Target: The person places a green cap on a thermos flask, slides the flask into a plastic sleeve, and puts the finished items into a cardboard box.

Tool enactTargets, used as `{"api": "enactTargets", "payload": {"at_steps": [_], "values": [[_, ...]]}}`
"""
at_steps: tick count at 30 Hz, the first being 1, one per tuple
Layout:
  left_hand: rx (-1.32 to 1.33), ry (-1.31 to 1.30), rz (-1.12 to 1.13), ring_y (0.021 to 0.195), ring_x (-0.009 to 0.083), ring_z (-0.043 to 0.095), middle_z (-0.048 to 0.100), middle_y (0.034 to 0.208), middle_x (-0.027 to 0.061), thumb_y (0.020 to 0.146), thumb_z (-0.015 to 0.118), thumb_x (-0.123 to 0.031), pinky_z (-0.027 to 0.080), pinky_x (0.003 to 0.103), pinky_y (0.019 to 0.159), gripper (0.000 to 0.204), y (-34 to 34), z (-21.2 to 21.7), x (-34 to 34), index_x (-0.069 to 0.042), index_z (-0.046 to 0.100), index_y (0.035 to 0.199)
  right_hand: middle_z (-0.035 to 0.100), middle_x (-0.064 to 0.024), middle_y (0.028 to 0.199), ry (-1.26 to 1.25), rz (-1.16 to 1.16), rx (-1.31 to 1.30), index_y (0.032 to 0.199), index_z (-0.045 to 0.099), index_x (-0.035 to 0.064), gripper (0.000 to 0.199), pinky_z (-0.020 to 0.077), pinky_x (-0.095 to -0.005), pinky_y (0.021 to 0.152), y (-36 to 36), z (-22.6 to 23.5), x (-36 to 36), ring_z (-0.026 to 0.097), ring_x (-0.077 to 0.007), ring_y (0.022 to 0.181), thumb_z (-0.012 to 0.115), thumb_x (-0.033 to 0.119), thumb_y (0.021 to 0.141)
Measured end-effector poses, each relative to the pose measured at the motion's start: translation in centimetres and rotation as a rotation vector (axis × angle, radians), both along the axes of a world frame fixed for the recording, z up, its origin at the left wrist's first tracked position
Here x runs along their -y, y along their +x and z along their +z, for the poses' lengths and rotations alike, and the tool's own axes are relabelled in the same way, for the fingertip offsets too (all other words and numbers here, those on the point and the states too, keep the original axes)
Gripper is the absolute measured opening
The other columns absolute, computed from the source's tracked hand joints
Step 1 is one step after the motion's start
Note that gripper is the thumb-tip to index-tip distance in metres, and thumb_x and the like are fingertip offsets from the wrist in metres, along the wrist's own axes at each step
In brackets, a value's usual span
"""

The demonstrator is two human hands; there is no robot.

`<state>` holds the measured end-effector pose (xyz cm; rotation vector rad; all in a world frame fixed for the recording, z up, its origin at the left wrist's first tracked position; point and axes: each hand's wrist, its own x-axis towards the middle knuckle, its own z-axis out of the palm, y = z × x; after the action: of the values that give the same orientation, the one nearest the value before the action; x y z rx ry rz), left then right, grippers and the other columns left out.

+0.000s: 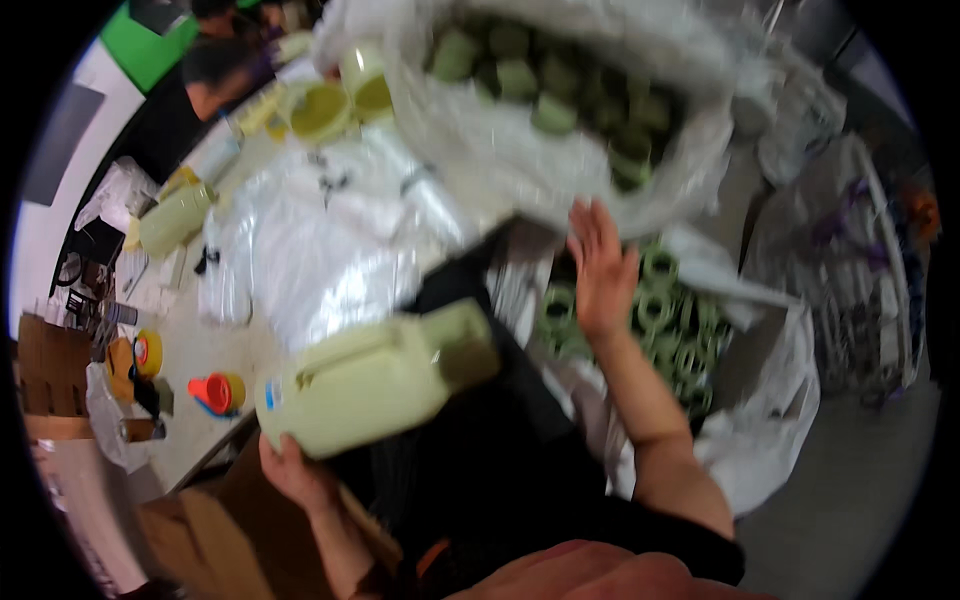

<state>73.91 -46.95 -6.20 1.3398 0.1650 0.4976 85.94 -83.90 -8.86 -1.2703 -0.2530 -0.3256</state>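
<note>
Left hand (292, 470) grips the pale green plastic jug (375, 377) by its base; its long axis and neck point toward three o'clock. Right hand (602, 268), fingers spread open, presses the clear plastic bag of green caps (560, 130) at twelve o'clock.

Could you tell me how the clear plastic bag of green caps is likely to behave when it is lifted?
The bag looks thin and crinkled, so probably floppy. Its caps lie loose and would likely shift. The right hand reaches up beneath it.
</note>
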Motion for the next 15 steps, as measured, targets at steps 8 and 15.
{"api": "enactTargets", "payload": {"at_steps": [8, 15], "values": [[0.033, 0.393, 0.051, 0.084, 0.0192, 0.060, 0.057, 0.093, 0.0076, 0.102, 0.043, -0.034, 0.051, 0.037, 0.079, 0.037, 8.2, 2.1, 0.3, -0.002, 0.053, 0.087, 0.056, -0.0107, 0.113, -0.115, 0.356, -0.035, 0.119, 0.056, 0.0001, 0.048, 0.0417, -0.0343, 0.098, -10.5, -3.7, -7.5, 0.054, -0.0209, 0.109, 0.062, 0.039, 0.091], [0.014, 0.085, -0.641, 0.085, 0.0162, 0.047, 0.052, 0.091, 0.0048, 0.102, 0.044, -0.038, 0.040, 0.033, 0.093, 0.038, 12.3, -7.9, 6.8, -0.005, 0.050, 0.083, 0.065, -0.0105, 0.089, -0.545, -0.132, -0.396, 0.103, 0.065, 0.0024, 0.019, 0.0505, -0.0336, 0.074, -1.8, -15.1, 3.3, 0.062, -0.0202, 0.079, 0.064, 0.007, 0.085]]}}
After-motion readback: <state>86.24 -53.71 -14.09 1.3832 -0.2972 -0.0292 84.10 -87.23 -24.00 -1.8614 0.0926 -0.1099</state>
